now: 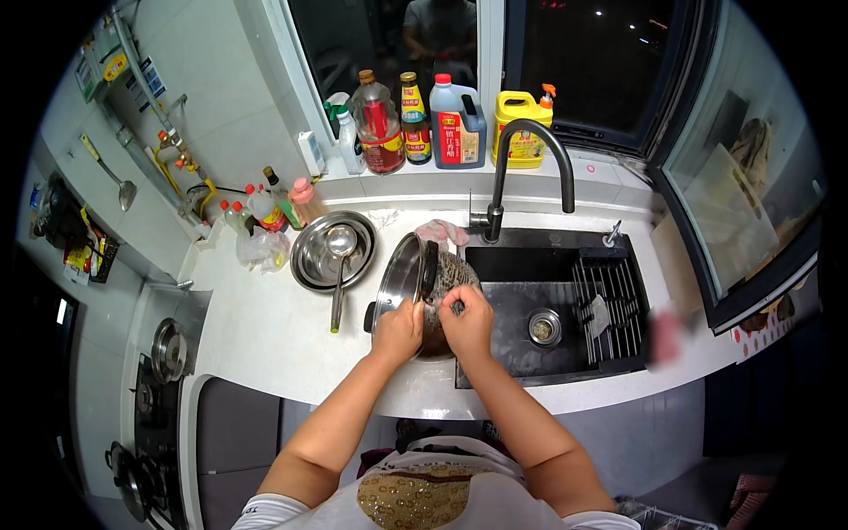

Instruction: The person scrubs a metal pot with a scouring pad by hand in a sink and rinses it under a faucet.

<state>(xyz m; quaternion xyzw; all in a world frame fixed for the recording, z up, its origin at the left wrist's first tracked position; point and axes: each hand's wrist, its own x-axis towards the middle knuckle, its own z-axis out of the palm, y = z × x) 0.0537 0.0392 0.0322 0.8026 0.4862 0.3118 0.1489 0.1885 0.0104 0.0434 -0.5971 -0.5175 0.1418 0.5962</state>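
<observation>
My left grip [399, 334] is closed on the tilted steel pot [396, 278] at the sink's [503, 320] left edge; I'd brace it firmly, making small movements with the curled right grip [468, 322]. Whether that pinches anything, I cannot tell. The white desk [252, 327] backs onto dark windows [592, 75].

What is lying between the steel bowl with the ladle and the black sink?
In the head view, a tilted steel pot, held by the left hand, and behind it a crumpled pink cloth.
</observation>
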